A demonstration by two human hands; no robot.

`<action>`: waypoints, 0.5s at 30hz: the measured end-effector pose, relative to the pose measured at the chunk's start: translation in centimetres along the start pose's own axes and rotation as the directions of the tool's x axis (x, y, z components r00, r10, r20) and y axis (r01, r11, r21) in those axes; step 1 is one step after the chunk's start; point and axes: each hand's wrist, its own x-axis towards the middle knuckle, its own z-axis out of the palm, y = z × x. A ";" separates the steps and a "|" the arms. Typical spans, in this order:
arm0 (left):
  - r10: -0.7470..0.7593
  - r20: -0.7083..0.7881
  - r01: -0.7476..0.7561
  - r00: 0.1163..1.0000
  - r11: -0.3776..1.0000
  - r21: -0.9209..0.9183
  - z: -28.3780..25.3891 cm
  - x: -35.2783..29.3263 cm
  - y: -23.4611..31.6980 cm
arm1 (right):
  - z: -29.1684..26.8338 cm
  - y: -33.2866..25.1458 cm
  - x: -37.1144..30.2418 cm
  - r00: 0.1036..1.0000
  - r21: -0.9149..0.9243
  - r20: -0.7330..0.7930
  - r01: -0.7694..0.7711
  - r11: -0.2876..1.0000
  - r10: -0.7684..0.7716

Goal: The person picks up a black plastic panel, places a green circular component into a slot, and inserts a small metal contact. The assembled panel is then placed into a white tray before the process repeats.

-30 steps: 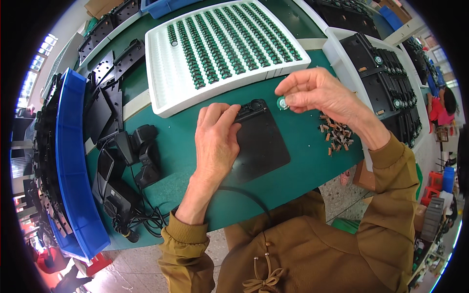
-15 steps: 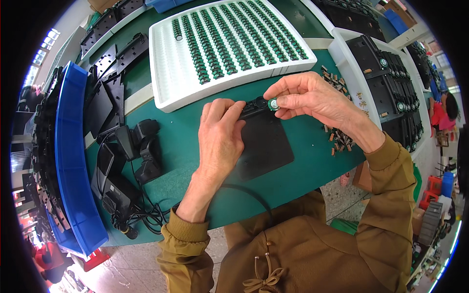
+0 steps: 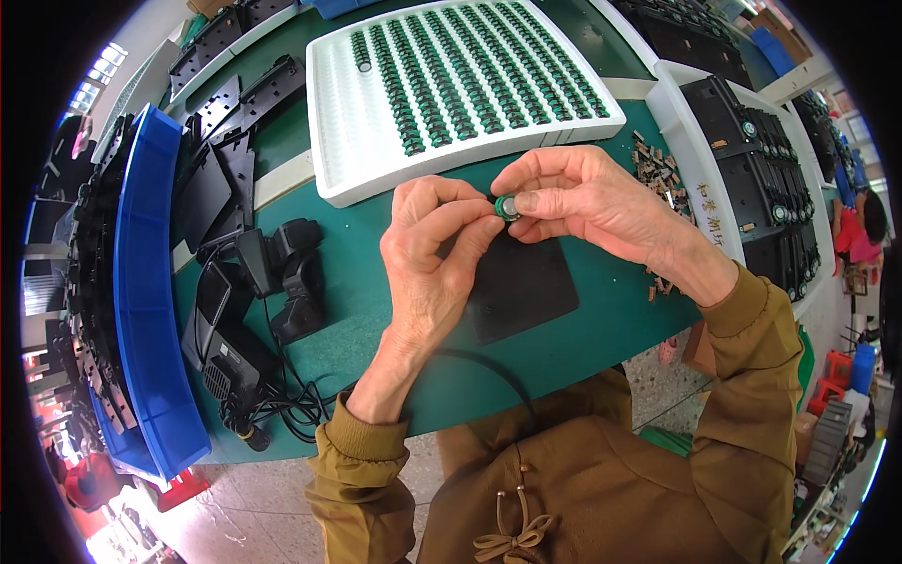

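Observation:
Above the green table, my two hands meet at a small round green part (image 3: 508,208) with a silvery face. My right hand (image 3: 606,202) pinches it between thumb and fingers. The thumb and forefinger of my left hand (image 3: 427,249) close on its left edge. Beneath them lies a flat black plastic panel (image 3: 526,291), its far end hidden by my hands. Beyond stands a white foam tray (image 3: 346,132) with rows of similar green parts and bare slots on its left side.
A long blue bin (image 3: 150,301) edges the left side, beside black devices and tangled cables (image 3: 305,414). Small brown-and-silver pieces (image 3: 660,169) are heaped at right, near a white crate (image 3: 691,169) of black panels. Black plastic parts (image 3: 211,193) lie at far left.
My left hand has left the black panel's far end and now touches the green part. My right hand has brought the part slightly left. The whole view has shifted a little.

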 end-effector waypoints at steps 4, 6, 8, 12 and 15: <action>-0.029 -0.040 0.027 0.999 0.998 -0.061 0.0 0.2 0.2 | 1.0 -0.3 0.1 0.997 -0.095 -0.041 0.057 0.994 -0.061; -0.035 -0.049 0.031 0.998 0.997 -0.074 -0.3 0.2 -0.1 | 1.2 -0.2 0.4 0.996 -0.096 -0.038 0.072 0.993 -0.076; -0.042 -0.056 0.037 0.998 0.996 -0.087 -0.5 0.3 -0.4 | 1.3 -0.1 0.6 0.995 -0.038 -0.058 0.083 0.996 -0.085; 0.022 -0.259 0.030 0.966 0.980 0.194 -1.7 1.1 -0.5 | 1.4 -0.4 0.5 0.992 -0.031 -0.094 0.077 0.997 -0.080; 0.018 -0.342 0.062 0.940 0.974 0.220 -2.5 1.2 -0.6 | 1.4 -0.4 0.4 0.989 -0.039 -0.132 0.062 0.997 -0.066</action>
